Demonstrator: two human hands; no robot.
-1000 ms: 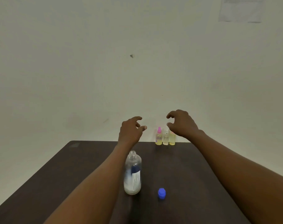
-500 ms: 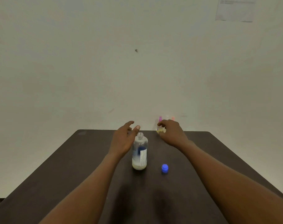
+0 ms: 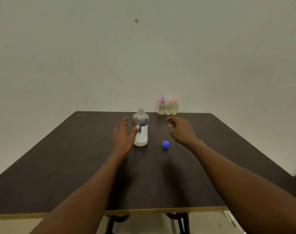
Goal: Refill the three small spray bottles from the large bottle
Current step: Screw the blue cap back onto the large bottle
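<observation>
Dark table (image 3: 59, 166) stretches away from me. Nearest lies the blue cap (image 3: 165, 144), between my hands. My left hand (image 3: 122, 137) is spread loose just left of the uncapped large bottle (image 3: 140, 127), thumb across its label; I cannot tell if it touches. My right hand (image 3: 181, 130) hovers slackly curled, holding nothing. At the far edge the three small spray bottles (image 3: 168, 107) stand upright in a tight row.
</observation>
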